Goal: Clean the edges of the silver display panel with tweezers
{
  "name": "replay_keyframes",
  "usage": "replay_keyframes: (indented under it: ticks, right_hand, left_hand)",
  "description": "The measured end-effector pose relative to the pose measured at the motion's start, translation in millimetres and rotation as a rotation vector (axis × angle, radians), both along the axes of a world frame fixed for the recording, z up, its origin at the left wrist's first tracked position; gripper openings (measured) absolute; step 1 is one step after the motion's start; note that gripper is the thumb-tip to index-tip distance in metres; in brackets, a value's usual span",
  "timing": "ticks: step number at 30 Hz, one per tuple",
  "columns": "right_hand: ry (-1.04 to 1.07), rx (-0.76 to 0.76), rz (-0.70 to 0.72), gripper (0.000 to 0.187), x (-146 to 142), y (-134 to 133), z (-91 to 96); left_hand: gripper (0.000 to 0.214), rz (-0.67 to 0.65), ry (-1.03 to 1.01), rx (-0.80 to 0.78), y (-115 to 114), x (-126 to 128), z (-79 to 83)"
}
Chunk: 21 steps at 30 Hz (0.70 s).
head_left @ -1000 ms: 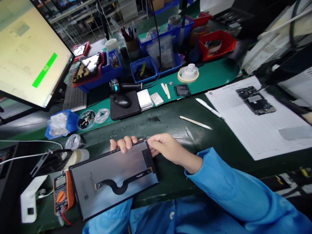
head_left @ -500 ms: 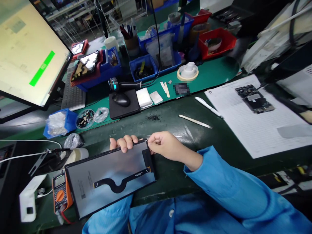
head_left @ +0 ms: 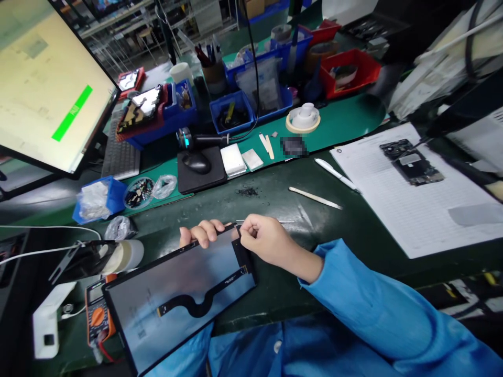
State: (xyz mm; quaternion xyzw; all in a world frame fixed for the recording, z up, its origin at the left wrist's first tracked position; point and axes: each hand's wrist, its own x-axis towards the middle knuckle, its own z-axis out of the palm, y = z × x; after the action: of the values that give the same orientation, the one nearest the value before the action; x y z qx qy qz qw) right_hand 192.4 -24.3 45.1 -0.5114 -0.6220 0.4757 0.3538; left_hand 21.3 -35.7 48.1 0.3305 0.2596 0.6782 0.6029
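A tablet display panel [head_left: 184,272], back side up, is held tilted over the bench's front edge. A black curved flex cable [head_left: 192,308] runs across its silvery back. My left hand [head_left: 202,233] grips the panel's far long edge, fingertips curled over the rim; its palm and thumb are hidden beneath. At the far right corner of the panel, my right hand [head_left: 265,238] is closed in a pinch. Whatever lies between those fingertips is too small or hidden to make out. Behind the right hand, a thin metal rod [head_left: 286,222] lies on the bench.
A multimeter [head_left: 98,314] and a white bracket [head_left: 49,319] lie at the left. Beyond my hands are black scraps [head_left: 248,192], a pale stick [head_left: 314,198], a mouse [head_left: 197,163] and a barcode scanner [head_left: 200,139]. At the right, a circuit board [head_left: 412,162] rests on paper sheets [head_left: 396,220].
The panel has shifted slightly right and its near left end has dipped, changing the reflection on its back. My right hand stays pinched near the corner, now slightly over the panel's edge.
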Motion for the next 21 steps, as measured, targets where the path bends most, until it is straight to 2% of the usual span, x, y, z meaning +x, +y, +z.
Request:
replay_keyframes:
  ticks: [3,5,9,11,15,21]
  right_hand:
    - [0.058,0.026,0.020,0.005,-0.2,-1.1,0.1]
    - [0.077,0.048,0.027,0.005,-0.1,-1.5,0.5]
    - [0.093,0.065,0.052,0.005,0.4,-2.1,2.1]
    - [0.092,0.079,0.072,0.005,0.7,-2.2,3.4]
    - [0.078,0.118,0.094,0.006,1.2,-2.1,7.1]
    - [0.077,0.161,0.122,0.007,2.5,-2.1,12.7]
  left_hand:
    - [0.059,0.005,-0.142,-0.026,1.2,4.0,-0.5]
    - [0.059,0.053,-0.204,-0.065,1.5,7.7,2.4]
    - [0.056,0.181,-0.228,-0.137,0.6,14.4,12.1]
    - [0.055,0.182,-0.240,-0.121,1.0,14.5,13.7]
    - [0.056,0.129,-0.252,-0.089,5.8,6.4,6.2]
    - [0.059,0.106,-0.089,-0.044,12.9,-5.0,-7.6]
